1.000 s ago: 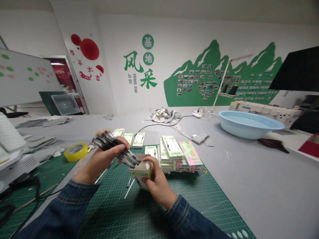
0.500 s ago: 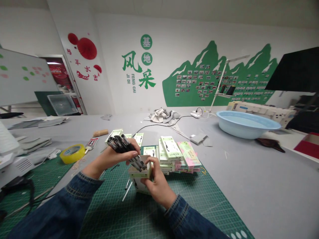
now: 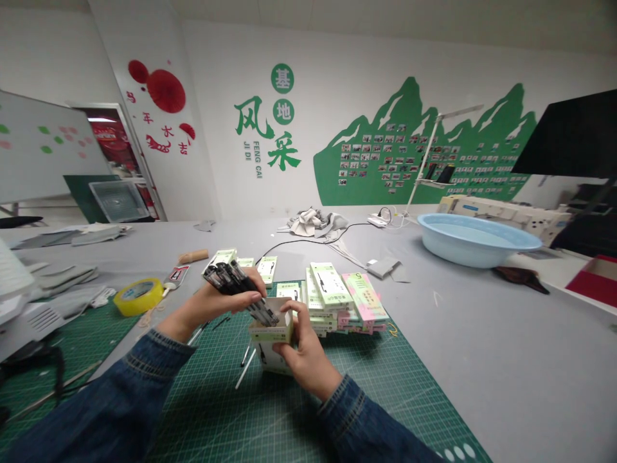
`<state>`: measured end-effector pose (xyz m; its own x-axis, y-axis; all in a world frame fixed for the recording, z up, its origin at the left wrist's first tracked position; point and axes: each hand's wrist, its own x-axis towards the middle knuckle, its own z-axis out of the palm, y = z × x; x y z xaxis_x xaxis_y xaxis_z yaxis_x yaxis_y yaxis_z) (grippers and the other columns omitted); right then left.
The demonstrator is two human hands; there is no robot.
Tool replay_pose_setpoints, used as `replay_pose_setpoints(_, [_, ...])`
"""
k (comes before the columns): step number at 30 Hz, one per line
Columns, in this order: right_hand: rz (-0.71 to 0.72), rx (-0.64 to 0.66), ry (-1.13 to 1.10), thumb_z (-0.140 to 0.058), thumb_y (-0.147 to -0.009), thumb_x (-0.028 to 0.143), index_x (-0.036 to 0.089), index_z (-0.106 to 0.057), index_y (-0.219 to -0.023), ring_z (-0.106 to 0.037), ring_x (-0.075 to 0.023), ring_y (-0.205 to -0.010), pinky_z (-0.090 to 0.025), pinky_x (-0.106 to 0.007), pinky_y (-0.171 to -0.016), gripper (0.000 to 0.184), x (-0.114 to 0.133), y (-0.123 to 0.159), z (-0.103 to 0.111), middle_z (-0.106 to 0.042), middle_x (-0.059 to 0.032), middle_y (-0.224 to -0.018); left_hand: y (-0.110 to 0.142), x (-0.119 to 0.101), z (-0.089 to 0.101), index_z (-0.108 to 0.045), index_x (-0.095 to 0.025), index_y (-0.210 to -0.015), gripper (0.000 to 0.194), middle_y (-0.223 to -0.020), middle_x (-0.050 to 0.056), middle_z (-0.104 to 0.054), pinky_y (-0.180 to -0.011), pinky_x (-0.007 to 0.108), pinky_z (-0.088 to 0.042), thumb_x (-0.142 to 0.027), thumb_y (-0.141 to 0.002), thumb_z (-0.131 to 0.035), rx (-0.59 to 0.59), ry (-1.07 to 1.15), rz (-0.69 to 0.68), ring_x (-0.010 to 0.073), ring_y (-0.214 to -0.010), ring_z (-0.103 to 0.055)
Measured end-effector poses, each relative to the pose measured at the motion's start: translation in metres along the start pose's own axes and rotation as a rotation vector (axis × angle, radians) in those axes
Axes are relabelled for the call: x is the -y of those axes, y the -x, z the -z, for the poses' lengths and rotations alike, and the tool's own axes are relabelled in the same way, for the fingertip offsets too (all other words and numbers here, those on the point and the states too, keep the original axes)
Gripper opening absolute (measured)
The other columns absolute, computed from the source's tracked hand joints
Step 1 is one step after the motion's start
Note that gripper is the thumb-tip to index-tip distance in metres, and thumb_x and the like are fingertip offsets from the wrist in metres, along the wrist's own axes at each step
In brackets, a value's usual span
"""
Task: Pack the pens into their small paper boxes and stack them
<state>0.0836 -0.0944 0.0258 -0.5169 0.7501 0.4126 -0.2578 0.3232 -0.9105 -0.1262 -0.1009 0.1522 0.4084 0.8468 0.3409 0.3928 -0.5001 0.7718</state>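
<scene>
A bundle of black-capped clear pens (image 3: 230, 278) is gripped in my left hand (image 3: 224, 303), slanting down to the right. The lower pen ends reach into the mouth of a small pale-green pen box (image 3: 272, 354). My right hand (image 3: 308, 357) holds that box from its right side, thumb on the front and fingers at the open top. The box stands on a green cutting mat (image 3: 366, 399). Beside it on the mat lie a white stick (image 3: 245, 369) and a thin pen (image 3: 246, 354). Behind it are stacked green pen boxes (image 3: 330, 286) and a pink-green box (image 3: 365, 297).
Yellow tape (image 3: 139, 297), a brush (image 3: 174, 278) and a brown roll (image 3: 193, 256) lie to the left. A blue basin (image 3: 477, 238) stands at the right, near a sewing machine (image 3: 520, 218). Grey cloth (image 3: 315, 223) and a black cable lie at the back.
My left hand has shifted slightly left, and the pens' lower ends now sit inside the box's mouth. My right hand and the box have hardly moved.
</scene>
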Motion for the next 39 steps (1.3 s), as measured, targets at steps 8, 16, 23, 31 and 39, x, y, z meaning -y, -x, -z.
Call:
replay_pose_setpoints(8, [-0.001,-0.003,0.016,-0.057,-0.074,0.004,0.028,-0.037,-0.127,-0.062,-0.0181,-0.092,-0.048,-0.029,-0.082,0.061,-0.003,-0.001,0.0,-0.061,0.001,-0.103,-0.005,0.004,-0.011,-0.071,-0.019,-0.088,0.012,-0.086,0.003,-0.067,-0.079,0.028,-0.049,-0.03,-0.09,-0.065,0.124,-0.199,-0.094,0.0168,-0.083,-0.062])
replay_pose_setpoints(16, [0.019,-0.02,0.02,-0.059,-0.073,0.003,0.027,-0.037,-0.13,-0.061,-0.0174,-0.091,-0.048,-0.027,-0.079,0.065,-0.002,-0.002,0.001,-0.059,-0.0021,-0.114,-0.001,0.016,-0.033,-0.07,-0.023,-0.092,0.015,-0.122,0.006,-0.061,-0.105,0.039,-0.041,-0.032,-0.082,-0.074,0.024,-0.302,-0.024,0.0247,-0.118,-0.054])
replay_pose_setpoints(23, [0.026,-0.026,0.022,-0.059,-0.073,0.002,0.027,-0.039,-0.13,-0.059,-0.0167,-0.09,-0.049,-0.026,-0.079,0.065,-0.001,-0.001,-0.001,-0.059,-0.0013,-0.11,0.005,0.033,-0.034,-0.059,-0.027,-0.122,0.061,-0.148,0.012,-0.044,-0.114,0.048,-0.033,-0.041,-0.069,-0.085,0.021,-0.064,-0.033,0.0341,-0.142,-0.037])
replay_pose_setpoints(31, [0.025,-0.025,0.04,-0.058,-0.074,0.001,0.027,-0.039,-0.134,-0.061,-0.0205,-0.103,-0.051,-0.03,-0.087,0.068,0.001,0.001,0.0,-0.059,-0.0041,-0.118,0.011,0.034,-0.029,-0.062,-0.029,-0.124,0.053,-0.141,0.011,-0.053,-0.112,0.045,-0.034,-0.038,-0.075,-0.081,-0.032,0.151,-0.018,0.0329,-0.14,-0.04])
replay_pose_setpoints(39, [0.107,-0.117,0.071,-0.06,-0.074,0.0,0.028,-0.047,-0.133,-0.061,-0.0234,-0.114,-0.053,-0.036,-0.094,0.067,-0.006,0.0,-0.002,-0.057,-0.0068,-0.131,0.039,0.046,-0.058,-0.052,-0.031,-0.126,0.05,-0.118,0.006,-0.066,-0.084,0.032,-0.051,-0.033,-0.082,-0.075,-0.355,0.505,0.19,0.0229,-0.103,-0.063])
